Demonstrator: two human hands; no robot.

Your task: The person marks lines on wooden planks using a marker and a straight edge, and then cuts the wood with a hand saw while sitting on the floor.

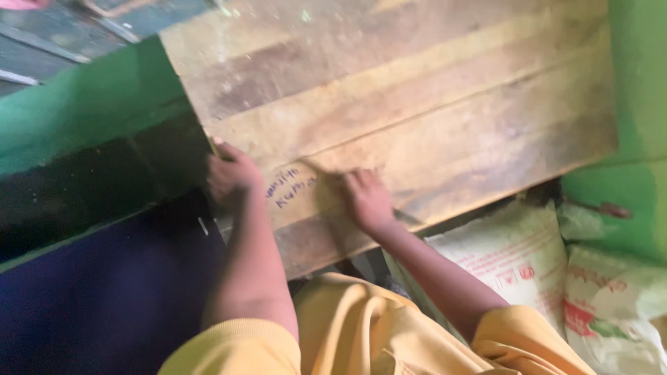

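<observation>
A wide wooden board [431,104] made of several planks lies tilted across the view, with blue handwriting near its lower left corner. My left hand [231,175] grips the board's left edge, fingers curled over it. My right hand [365,198] rests on the board just right of the writing, with a finger or a thin tan thing stretched out to the left. It is blurred. A slim dark thing [410,217] shows just behind this hand; whether the hand holds it is unclear. Both arms come out of yellow sleeves [347,333].
Green painted walls stand at the left [83,104] and the right [643,104]. A dark blue surface [104,292] lies at the lower left. White printed sacks [528,260] are piled under the board's lower right edge.
</observation>
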